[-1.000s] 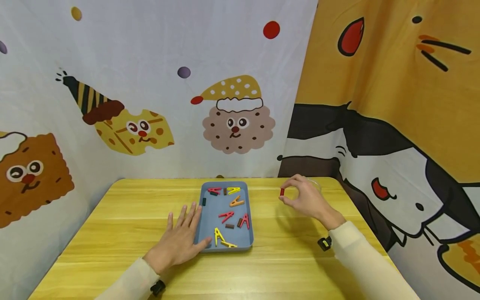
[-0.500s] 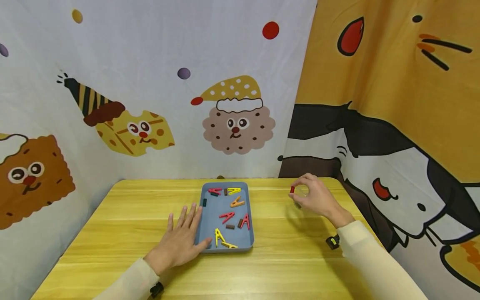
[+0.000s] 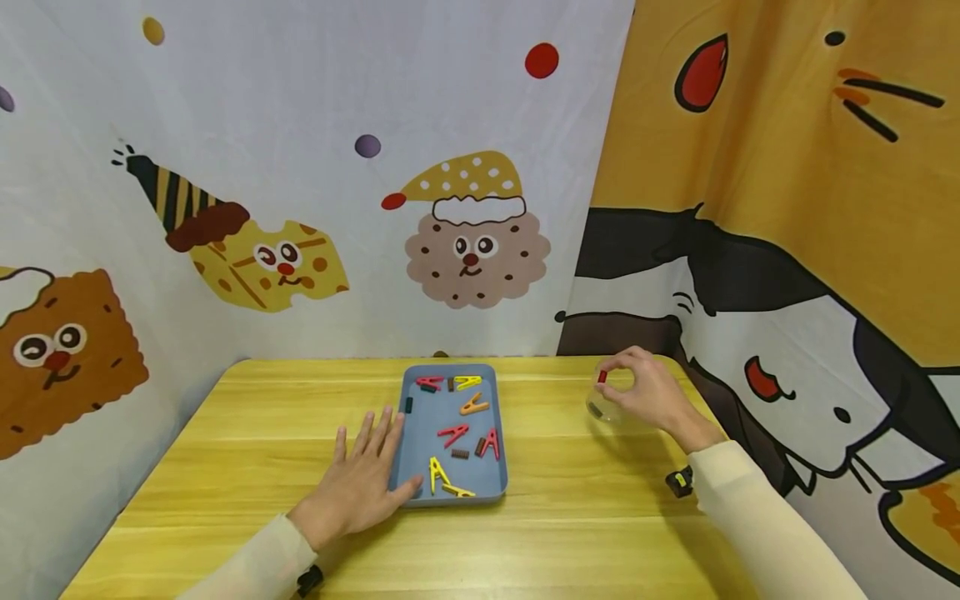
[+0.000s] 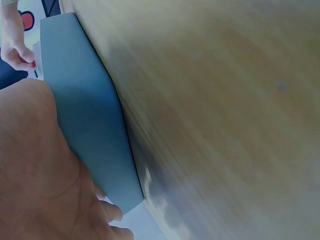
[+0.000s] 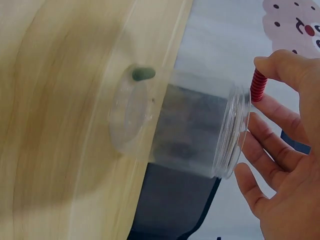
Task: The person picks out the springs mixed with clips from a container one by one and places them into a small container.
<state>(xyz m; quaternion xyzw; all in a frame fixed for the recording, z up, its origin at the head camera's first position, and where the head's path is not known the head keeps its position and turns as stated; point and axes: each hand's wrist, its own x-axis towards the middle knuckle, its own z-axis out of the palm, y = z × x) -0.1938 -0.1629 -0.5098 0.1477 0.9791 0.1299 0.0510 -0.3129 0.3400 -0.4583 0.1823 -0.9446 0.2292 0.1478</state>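
Note:
My right hand (image 3: 656, 398) pinches a small red coil spring (image 5: 258, 86) between thumb and forefinger. The spring is at the mouth of a clear plastic jar (image 5: 192, 125), with the other fingers spread near the rim. A green spring (image 5: 144, 74) lies at the bottom of the jar. Across the table, my left hand (image 3: 356, 483) rests with straight fingers against the left edge of a grey-blue tray (image 3: 426, 437). Inside the tray are red, yellow and orange clips, such as the orange clip (image 3: 474, 404), plus several dark springs, among them a brown spring (image 3: 460, 454).
The tray and jar stand on a yellow wooden table (image 3: 255, 433). Behind it hangs a white cloth (image 3: 300, 108) with cartoon prints, and an orange-and-black printed cloth (image 3: 787, 275) hangs at the right.
My right hand has moved right with the red spring, from beside the tray side of the jar to over its mouth. The left hand and tray have stayed put.

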